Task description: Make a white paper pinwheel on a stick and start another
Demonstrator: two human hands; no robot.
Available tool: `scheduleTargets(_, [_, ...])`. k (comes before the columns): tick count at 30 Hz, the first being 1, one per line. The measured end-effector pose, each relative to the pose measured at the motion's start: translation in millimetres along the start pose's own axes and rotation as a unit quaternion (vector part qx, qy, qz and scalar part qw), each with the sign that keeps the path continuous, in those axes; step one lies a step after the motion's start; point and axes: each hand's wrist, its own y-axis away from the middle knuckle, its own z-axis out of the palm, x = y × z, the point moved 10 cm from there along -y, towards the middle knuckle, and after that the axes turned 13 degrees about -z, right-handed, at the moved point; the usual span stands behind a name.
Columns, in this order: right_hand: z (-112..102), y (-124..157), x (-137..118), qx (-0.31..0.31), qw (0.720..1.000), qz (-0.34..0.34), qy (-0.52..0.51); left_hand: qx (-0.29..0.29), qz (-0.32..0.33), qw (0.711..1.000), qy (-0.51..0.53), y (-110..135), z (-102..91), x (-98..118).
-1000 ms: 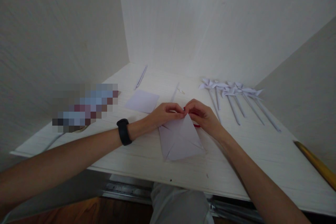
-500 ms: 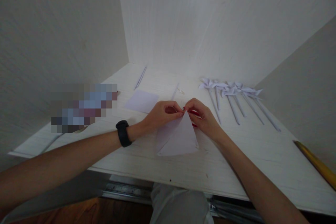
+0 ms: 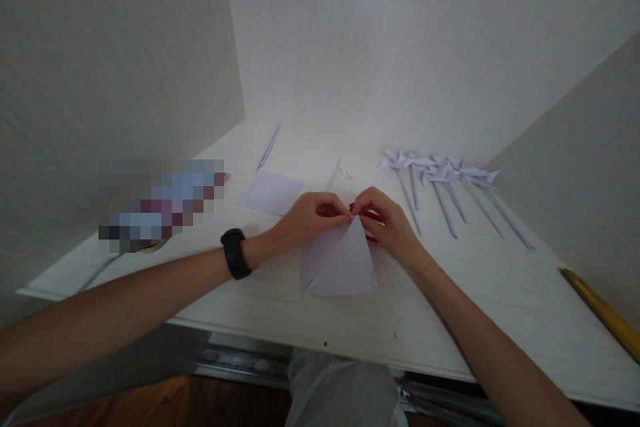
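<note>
In the head view, the left hand (image 3: 313, 215) and the right hand (image 3: 389, 221) meet at the middle of the white table (image 3: 475, 280). Thumb and forefinger of each are closed narrowly on the far tip of a folded paper (image 3: 343, 263). The paper lies on the table just near of the hands as a triangle, its wide edge toward the near side. A second layer shows along its left side.

A second ago the same paper spread wider and reached further toward the near edge, with creases running to a lower corner. Half a second ago it was already a triangle, but its left flap stood paler and more raised; now that flap sits lower against the sheet. Both hands have barely shifted.

A red object (image 3: 371, 215) shows under the right hand, mostly hidden. A black wristband (image 3: 236, 253) circles the left wrist. A flat square sheet (image 3: 271, 192) lies left and far of the left hand. A rolled paper stick (image 3: 269, 145) lies further back. A row of paper pinwheels (image 3: 440, 173) rests to the right, well apart from the hands. A yellow rod (image 3: 605, 313) pokes in at the near right edge.
</note>
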Motion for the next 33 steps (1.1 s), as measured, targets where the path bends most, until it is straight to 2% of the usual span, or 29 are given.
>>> scheduleTargets(19, [-5.6, -1.8, -10.6, 0.020, 0.998, -0.048, 0.046, 0.016, 0.008, 1.000, -0.023, 0.4, -3.2, 3.9])
scheduleTargets(33, [-5.1, -0.8, -13.7, 0.020, 0.996, -0.063, 0.064, 0.003, -0.004, 1.000, -0.006, -4.2, -0.9, -5.1])
